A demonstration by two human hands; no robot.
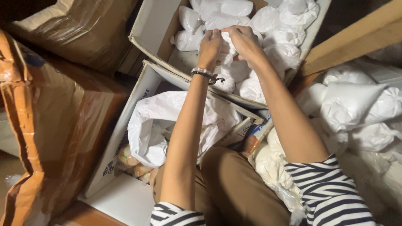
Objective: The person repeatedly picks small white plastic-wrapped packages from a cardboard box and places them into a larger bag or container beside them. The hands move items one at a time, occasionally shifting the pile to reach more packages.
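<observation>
Both my hands meet over an open cardboard box (153,25) filled with several small white tied bags. My left hand (210,46), with a beaded bracelet at the wrist, pinches the top of one white bag (228,51). My right hand (243,41) grips the same bag's neck from the right side. The bag hangs just above the other bags (272,21) in the box.
A nearer open box (138,94) holds a large crumpled white plastic bag (157,121). More white filled bags (356,109) pile up at the right. Taped brown cartons (50,125) stand at the left. My knee in brown trousers (234,184) is below.
</observation>
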